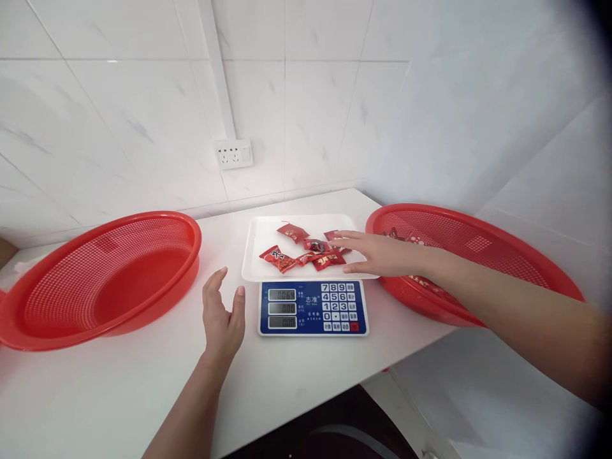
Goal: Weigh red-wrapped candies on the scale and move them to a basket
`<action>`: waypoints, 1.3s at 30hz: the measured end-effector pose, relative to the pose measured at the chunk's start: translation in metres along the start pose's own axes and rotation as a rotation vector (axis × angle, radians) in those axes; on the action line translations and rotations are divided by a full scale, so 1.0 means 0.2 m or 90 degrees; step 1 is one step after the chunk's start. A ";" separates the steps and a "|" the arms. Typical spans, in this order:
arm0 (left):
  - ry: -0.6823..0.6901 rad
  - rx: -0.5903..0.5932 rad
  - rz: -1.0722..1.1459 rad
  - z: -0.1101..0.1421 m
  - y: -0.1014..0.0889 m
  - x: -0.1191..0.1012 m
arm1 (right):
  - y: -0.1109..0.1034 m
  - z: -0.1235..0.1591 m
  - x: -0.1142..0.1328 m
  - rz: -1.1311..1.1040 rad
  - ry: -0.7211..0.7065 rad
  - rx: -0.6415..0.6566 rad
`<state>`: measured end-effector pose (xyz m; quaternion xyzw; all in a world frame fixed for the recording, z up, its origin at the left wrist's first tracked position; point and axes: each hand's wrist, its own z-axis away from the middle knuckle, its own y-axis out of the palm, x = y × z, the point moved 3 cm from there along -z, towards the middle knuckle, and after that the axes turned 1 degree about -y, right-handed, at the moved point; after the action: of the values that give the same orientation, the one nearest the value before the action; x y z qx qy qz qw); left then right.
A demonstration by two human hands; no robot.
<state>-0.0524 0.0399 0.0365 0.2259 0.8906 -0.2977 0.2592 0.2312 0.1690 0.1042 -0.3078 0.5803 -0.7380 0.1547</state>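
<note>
Several small red snack packets (278, 259) lie loosely on the white tray (255, 268) of a digital weighing scale (313, 308). My right hand (370, 252) is over the tray's right side, fingers apart and stretched toward the packets. Its fingertips partly cover the packets on that side; I cannot tell whether they touch. Left of the scale, my left hand (224, 312) is held above the table with thumb and fingers spread and nothing in it. The scale's blue panel has three small displays and a keypad.
A red plastic basket (186, 280) with nothing visible in it stands at the left. Another red basket (459, 223) at the right holds red packets, partly hidden by my right forearm. Behind the white table (287, 370) is a tiled wall with a socket (234, 154).
</note>
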 end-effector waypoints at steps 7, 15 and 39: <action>0.006 -0.001 -0.001 0.00 0.00 0.00 | 0.00 0.00 0.00 0.025 0.014 0.002; -0.008 0.006 -0.007 0.00 0.00 0.00 | 0.03 -0.03 0.00 0.041 0.013 -0.003; -0.147 0.139 -0.470 -0.28 -0.36 0.14 | 0.47 0.50 0.09 -0.163 -0.132 -0.651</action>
<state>-0.1320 0.0319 0.0872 -0.1184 0.8399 -0.4873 0.2076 0.2684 0.0561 0.0339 -0.4833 0.8053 -0.3398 -0.0496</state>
